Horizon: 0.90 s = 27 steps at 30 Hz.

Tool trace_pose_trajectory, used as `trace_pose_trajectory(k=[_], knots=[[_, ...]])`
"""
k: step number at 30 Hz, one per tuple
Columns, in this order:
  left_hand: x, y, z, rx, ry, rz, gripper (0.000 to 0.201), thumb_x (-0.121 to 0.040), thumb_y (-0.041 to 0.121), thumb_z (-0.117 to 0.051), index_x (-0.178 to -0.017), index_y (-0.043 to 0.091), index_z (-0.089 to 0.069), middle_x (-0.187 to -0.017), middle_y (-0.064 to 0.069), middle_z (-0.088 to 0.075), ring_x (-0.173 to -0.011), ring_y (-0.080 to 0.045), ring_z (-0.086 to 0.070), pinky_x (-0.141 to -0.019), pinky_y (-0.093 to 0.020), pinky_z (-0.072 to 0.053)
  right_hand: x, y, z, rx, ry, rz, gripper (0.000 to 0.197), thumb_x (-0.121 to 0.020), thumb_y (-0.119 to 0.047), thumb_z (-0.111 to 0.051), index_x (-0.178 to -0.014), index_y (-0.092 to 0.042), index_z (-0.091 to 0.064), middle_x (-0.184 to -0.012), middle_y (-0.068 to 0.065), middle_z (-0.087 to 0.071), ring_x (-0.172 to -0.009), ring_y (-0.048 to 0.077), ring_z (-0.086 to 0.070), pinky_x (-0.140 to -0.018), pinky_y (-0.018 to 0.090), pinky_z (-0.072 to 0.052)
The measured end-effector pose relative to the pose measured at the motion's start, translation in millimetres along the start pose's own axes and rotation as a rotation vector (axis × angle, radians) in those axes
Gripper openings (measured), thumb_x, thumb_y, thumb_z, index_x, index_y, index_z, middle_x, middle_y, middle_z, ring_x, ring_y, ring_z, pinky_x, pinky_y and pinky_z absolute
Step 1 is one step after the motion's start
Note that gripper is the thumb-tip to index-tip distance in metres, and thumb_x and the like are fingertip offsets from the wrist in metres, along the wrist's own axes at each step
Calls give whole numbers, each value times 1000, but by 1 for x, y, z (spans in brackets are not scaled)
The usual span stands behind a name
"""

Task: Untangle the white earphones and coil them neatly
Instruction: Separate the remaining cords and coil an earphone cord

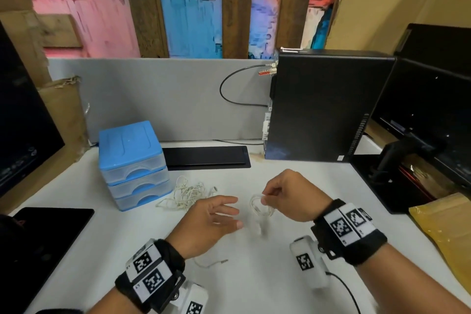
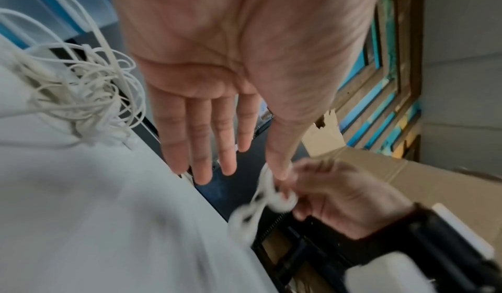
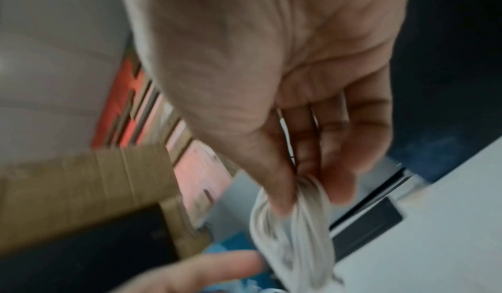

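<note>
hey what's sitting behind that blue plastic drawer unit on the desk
Behind the blue drawer unit stands the grey partition panel, with brown cardboard to its left. A flat black panel lies beside it. Whatever lies directly behind the unit is hidden.

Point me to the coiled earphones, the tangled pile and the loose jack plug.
coil (image 1: 262, 208), head view, on its loops below the right hand's pinch
tangle (image 1: 187, 195), head view, middle of the pile
plug (image 1: 224, 261), head view, metal tip
</note>
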<state>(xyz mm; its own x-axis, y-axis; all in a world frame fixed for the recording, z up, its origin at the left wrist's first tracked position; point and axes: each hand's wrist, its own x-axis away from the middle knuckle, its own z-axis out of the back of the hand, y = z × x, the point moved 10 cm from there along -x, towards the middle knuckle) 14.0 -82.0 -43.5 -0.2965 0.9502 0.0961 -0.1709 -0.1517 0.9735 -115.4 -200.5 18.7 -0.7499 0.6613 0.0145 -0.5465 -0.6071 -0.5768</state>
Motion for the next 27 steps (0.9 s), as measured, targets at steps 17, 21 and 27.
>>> trace_pose_trajectory(k=[17,21,27], knots=[[-6,-24,32,-299,28,39,21,-83,25,-79,-101,33,-73,-94,5,-74,-77,1,-66,-75,-15,-51,-84,50,-22,69,-162,-208,55,-84,-47,-74,-130,-20,-61,-125,-3,-62,-115,18,-59,-103,32,-45],[-4,1,57,-336,185,-80,9,-84,21,-78,-86,30,-77,-79,5,-71,-64,0,-60,-65,-13,-49,-71,45,5,-42,9,-165,38,-89,-41,-70,-121,-20,-65,-110,-3,-67,-98,15,-64,-90,29,-49],[-3,-6,57,-323,129,-30,9,-84,20,-78,-81,28,-77,-77,0,-70,-60,-4,-60,-65,-18,-51,-39,47,-24,-24,-154,-124,13,-86,-32,-74,-91,-20,-76,-93,-3,-74,-85,10,-66,-74,21,-50]])
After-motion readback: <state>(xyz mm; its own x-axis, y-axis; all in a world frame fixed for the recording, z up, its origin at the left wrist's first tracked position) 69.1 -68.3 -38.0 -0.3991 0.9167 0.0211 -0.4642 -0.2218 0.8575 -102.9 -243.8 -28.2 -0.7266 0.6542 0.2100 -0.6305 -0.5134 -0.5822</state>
